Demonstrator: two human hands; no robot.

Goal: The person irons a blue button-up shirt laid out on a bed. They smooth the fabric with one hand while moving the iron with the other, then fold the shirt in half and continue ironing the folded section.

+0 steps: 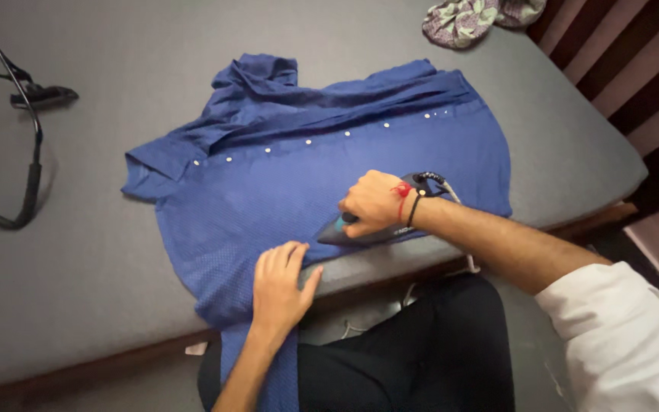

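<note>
Blue shirt (pixel 329 164) lies spread flat on the grey mattress (pixel 78 252), button row up, hem hanging over the near edge. Right hand (pixel 373 202) is clamped around the iron (pixel 360 229) handle, iron on the shirt's lower front. Left hand (pixel 278 286), fingers flat and together, presses the shirt's hem beside the iron. Black hanger (pixel 28 168) lies well left of the shirt.

Dim, soft focus, edges w/ distortion
</note>
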